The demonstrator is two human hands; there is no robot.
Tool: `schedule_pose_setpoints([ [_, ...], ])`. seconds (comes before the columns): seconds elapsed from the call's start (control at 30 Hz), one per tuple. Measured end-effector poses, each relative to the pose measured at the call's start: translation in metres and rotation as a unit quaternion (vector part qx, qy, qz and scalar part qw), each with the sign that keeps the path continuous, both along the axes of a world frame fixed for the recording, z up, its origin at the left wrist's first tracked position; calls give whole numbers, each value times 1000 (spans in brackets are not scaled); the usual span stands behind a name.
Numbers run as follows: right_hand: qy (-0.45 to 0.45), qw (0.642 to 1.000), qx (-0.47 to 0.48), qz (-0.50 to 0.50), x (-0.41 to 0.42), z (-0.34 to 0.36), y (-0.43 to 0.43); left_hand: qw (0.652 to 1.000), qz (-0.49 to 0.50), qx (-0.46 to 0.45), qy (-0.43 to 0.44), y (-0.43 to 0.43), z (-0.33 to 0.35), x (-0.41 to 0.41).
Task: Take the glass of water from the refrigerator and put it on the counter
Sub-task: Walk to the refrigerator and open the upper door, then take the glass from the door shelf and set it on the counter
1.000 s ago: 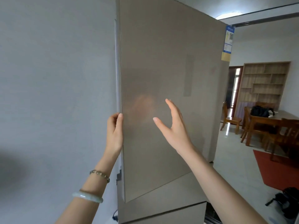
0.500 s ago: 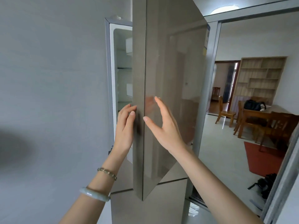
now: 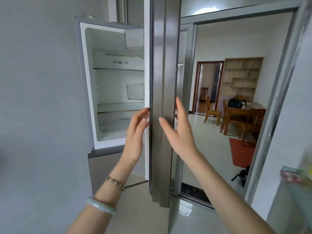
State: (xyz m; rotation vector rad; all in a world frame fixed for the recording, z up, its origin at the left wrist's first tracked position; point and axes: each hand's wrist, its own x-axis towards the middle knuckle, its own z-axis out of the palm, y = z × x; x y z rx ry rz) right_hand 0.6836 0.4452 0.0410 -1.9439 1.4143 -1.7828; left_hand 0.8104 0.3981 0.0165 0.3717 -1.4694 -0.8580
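Observation:
The refrigerator (image 3: 87,92) stands against the grey wall with its upper door (image 3: 163,81) swung out edge-on toward me. Inside I see white shelves (image 3: 118,69) and a drawer (image 3: 118,118); no glass of water shows in the visible part, and the door hides the right side of the compartment. My left hand (image 3: 135,134) has its fingertips on the door's inner edge, fingers apart. My right hand (image 3: 179,130) is spread flat against the door's outer face. Neither hand holds anything.
A grey wall (image 3: 37,98) is close on the left. Right of the door a sliding-door frame (image 3: 273,105) opens to a room with a wooden table (image 3: 248,108), chairs, a bookshelf and a red mat (image 3: 241,152). A glass shelf edge (image 3: 297,179) is at far right.
The upper refrigerator door has swung from nearly closed to wide open, now edge-on, exposing the inside. Both hands moved with the door's edge.

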Motion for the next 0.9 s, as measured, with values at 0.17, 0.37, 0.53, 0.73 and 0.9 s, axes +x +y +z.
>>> schedule_pose_setpoints([
  [0.17,-28,999,-1,-45,-35,4,23,999,-41,3,-2,14,0,-39],
  [0.37,-64,995,5,-79,-70,6,35,998,-66,6,-7,29,1,-82],
  [0.53,-85,990,-1,-115,-97,7,37,995,-88,5,-38,34,1,-108],
  [0.73,-54,983,-35,-171,-116,4,40,990,77,25,-117,-2,-31,-108],
  [0.9,28,971,-35,-234,-122,-3,33,942,163,17,-292,-38,-89,-104],
])
